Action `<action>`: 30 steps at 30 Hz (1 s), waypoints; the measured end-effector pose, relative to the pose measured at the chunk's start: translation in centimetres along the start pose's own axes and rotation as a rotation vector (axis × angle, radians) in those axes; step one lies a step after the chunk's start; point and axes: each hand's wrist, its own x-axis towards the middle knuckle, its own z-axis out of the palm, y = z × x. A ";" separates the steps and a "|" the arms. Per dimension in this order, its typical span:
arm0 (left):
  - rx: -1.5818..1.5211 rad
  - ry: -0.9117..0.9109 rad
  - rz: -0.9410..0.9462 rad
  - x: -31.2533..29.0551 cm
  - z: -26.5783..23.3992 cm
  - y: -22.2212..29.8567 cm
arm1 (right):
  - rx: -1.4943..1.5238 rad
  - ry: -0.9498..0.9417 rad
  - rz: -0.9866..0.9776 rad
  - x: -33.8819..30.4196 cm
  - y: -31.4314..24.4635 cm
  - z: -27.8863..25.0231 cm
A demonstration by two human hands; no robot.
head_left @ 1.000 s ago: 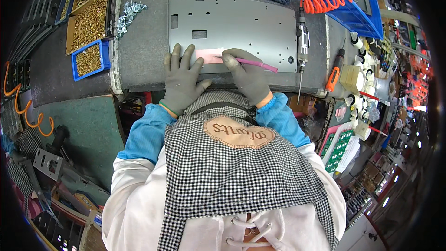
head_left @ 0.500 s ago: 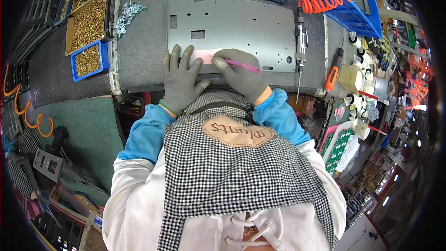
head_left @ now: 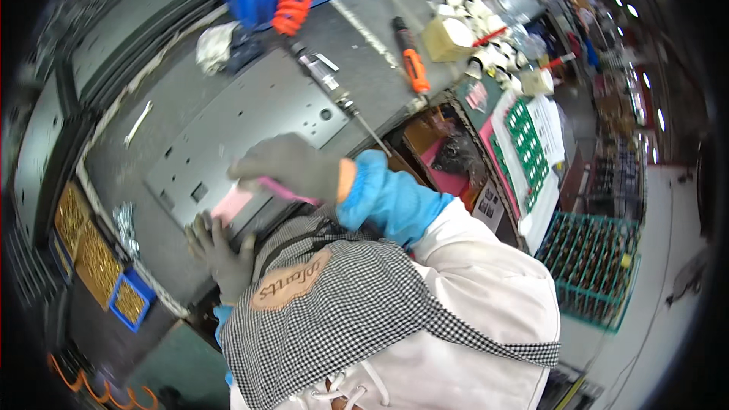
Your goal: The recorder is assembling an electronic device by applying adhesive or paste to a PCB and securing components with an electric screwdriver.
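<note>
The right hand (head_left: 292, 167) is clamped on a pink pen (head_left: 285, 192) above a grey metal panel (head_left: 258, 114), pink paper (head_left: 231, 203) between that grip and the spread-fingered left hand (head_left: 224, 257).

Just right of my left hand (head_left: 222, 257), the peach patch (head_left: 291, 281) on my checked apron (head_left: 334, 319) bears one word in brown, curly lettering. Well right of my right hand (head_left: 290, 168), past my blue sleeve (head_left: 395, 197), a white label (head_left: 489, 208) carries dark print, too blurred to read.

Left hand (head_left: 226, 258): gloved, fingers spread, by the table's (head_left: 114, 167) near edge
Right hand (head_left: 292, 165): gloved, motion-blurred, fingers curled
Right forearm (head_left: 395, 201): blue-sleeved, slanting inward
</note>
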 end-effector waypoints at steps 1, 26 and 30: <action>0.013 0.010 -0.021 -0.2 0.5 -0.3 | -0.164 0.112 -0.008 -1.2 2.6 -2.1; 0.132 0.133 0.647 11.5 7.1 19.7 | -1.209 0.614 1.629 -54.2 3.9 -31.2; 0.092 0.001 0.784 13.4 7.5 26.2 | -0.991 0.230 1.964 -64.8 2.2 -29.8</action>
